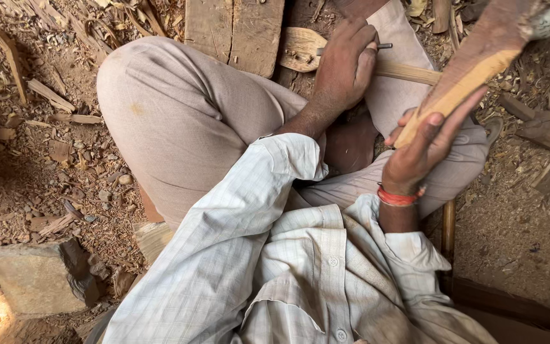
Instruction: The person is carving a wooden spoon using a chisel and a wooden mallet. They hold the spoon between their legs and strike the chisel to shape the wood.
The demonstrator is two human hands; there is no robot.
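Pale checked shirt (237,255), beige trousers (179,114)
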